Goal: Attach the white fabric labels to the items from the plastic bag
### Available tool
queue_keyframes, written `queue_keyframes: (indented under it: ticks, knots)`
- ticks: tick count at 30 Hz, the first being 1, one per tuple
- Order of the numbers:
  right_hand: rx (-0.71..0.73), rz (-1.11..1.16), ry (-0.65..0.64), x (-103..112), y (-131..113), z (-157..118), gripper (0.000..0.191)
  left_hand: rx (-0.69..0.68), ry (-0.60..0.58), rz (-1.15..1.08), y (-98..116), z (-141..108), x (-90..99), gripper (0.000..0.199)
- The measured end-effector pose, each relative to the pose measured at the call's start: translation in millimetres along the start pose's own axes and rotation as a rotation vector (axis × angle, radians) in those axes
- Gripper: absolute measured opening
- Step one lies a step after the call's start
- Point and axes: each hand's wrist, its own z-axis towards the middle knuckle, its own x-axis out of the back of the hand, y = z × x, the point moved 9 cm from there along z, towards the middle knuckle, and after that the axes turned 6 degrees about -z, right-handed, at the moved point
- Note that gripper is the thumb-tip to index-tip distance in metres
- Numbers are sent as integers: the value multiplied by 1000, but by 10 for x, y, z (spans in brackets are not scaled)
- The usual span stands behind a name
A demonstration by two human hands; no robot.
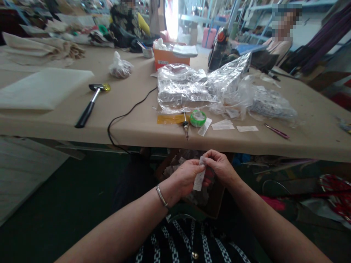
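Note:
In front of the table edge, my left hand (pixel 189 175) pinches a white printed label strip (pixel 198 179) between thumb and fingers. My right hand (pixel 218 166) closes thumb and finger on the strip's upper end. Below both hands is an open cardboard box (pixel 218 202) holding pale scraps. On the table just beyond, a corded soldering-iron-like tool (pixel 185 128) lies with its tip toward me, across an amber film strip (pixel 167 119). Beside it are a green round container (pixel 197 118) and several white labels (pixel 222 125).
Clear plastic bags (pixel 183 87) cover the table's middle, with a filled bag (pixel 271 102) to their right. Tweezers (pixel 276 131) lie near the right edge. On the left are a hammer (pixel 93 104) and a black cord (pixel 131 109). Behind stand an orange box (pixel 170 58) and a dark bottle (pixel 219 49).

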Motion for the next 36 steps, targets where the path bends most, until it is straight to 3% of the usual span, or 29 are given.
queue_keyframes:
  ticks: [4,8,11,19,22,26,29,33,36]
  knots:
    - [-6,82,-103,-42,15,-24,20,21,-44,-6,2,-42,7,10]
    - [-92,245,-483,-296,79,-147,44,56,-185,-5,-19,-117,-100,15]
    - [-101,350,-643,-404,95,-239,38,65,-256,-14,-41,-159,-154,23]
    - [-136,398,-600,-440,159,-270,33,88,-224,-1,-125,-139,-109,15]
    - [-1,208,-433,-302,55,-218,40,72,-180,-22,-108,-122,-58,18]
    - [301,-295,-140,-88,-199,-248,34,37,-114,-41,-72,-104,22,22]
    - [481,-571,-44,-86,-326,-345,32,33,-92,-35,-61,-106,43,21]
    - [524,-672,-31,-121,-307,-389,33,38,-70,-42,-55,-115,55,17]
    - [472,-622,1,-95,-277,-368,35,31,-80,-62,-58,-106,58,16]
